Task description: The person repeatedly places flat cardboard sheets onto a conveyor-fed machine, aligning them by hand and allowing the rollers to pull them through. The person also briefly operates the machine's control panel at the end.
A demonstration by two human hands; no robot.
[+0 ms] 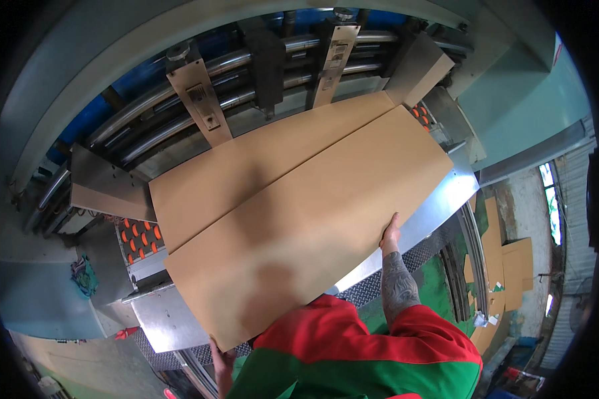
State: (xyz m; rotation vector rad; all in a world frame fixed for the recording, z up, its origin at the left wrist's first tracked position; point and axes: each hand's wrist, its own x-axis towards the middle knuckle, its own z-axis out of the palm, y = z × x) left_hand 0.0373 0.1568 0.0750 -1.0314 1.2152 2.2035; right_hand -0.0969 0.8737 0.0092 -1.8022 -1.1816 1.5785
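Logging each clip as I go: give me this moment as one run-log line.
left hand: grips near corner of cardboard sheet | right hand: holds its right edge | sheet: lies flat on machine feed table, over a second sheet

The large flat brown cardboard sheet (306,226) is matt paper board, smooth, uncreased apart from one straight seam. The second brown cardboard sheet (246,166) beneath it has the same dull finish. The silver sheet-metal feed worktop (426,213) is bare steel with a soft sheen. The round steel rollers (180,100) behind are polished and glossy. The grey metal tread plate (373,282) is embossed and rough. The red and green sleeved shirt (353,352) is smooth, faintly shiny cloth.
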